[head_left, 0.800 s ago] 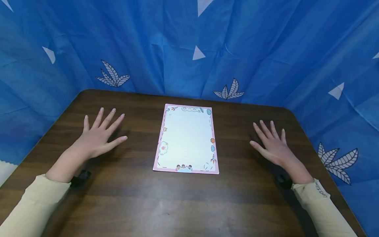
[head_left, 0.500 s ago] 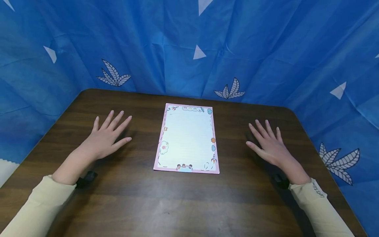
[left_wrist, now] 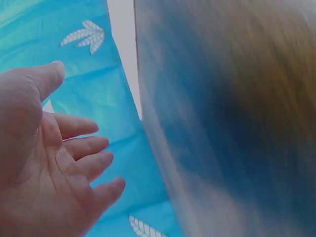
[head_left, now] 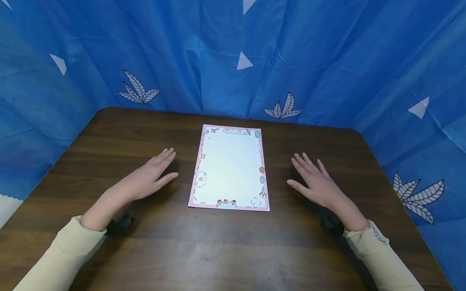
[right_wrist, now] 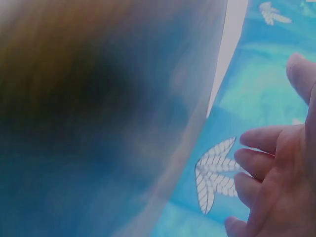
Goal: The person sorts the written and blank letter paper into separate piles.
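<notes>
A sheet of paper (head_left: 231,169) with a pink border and small cartoon drawings lies flat in the middle of the table. To its left is my left hand (head_left: 147,178), palm down, fingers together and nearly straight, thumb apart, holding nothing. On the other side, my right hand (head_left: 316,184) is also palm down with its fingers extended, apart from the sheet's right edge. In the left wrist view the left hand (left_wrist: 59,158) shows its bare palm and relaxed fingers. The right wrist view likewise has the right hand (right_wrist: 276,173) with nothing in it.
The dark wood-grain table (head_left: 218,250) has rounded far corners. A blue cloth (head_left: 174,48) with white triangles and leaf prints hangs behind it and down both sides. Dark wrist cameras (head_left: 120,224) sit under each wrist.
Both hands have moved inward toward the paper, the left one farther. The left hand's spread fingers have come together; the right hand's fingers are closer together too. The paper stays in place.
</notes>
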`<state>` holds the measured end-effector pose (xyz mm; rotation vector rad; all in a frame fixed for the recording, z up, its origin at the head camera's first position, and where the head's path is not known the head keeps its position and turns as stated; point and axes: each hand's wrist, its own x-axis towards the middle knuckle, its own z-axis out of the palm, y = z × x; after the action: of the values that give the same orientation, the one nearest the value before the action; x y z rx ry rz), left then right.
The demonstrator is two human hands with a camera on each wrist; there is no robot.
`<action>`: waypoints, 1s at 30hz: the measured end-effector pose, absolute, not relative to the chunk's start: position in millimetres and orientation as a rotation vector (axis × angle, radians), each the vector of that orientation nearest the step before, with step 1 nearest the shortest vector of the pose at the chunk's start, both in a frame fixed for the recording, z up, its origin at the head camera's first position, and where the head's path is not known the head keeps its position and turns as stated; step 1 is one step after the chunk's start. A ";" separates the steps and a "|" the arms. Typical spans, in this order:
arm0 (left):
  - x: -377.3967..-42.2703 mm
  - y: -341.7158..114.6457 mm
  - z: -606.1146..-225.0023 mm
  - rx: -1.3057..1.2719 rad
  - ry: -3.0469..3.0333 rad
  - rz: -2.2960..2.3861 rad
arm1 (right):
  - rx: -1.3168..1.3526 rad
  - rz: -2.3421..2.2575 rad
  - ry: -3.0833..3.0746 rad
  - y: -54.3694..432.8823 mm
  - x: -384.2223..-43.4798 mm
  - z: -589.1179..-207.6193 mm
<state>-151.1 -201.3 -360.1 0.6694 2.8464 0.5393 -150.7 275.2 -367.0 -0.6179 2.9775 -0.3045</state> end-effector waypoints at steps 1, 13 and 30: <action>-151.0 -199.4 -360.7 0.664 2.824 0.588 | -0.628 -0.327 2.962 272.0 -150.5 -367.1; -151.4 -169.8 -367.0 0.547 2.692 1.001 | -0.619 -0.678 2.787 235.2 -152.7 -373.9; -150.3 -145.8 -377.0 0.525 2.629 0.993 | -0.541 -0.633 2.805 202.5 -152.9 -379.0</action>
<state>-150.3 -145.8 -377.0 0.5248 2.6293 0.9930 -152.9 202.5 -379.0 -0.5410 2.8055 -0.6326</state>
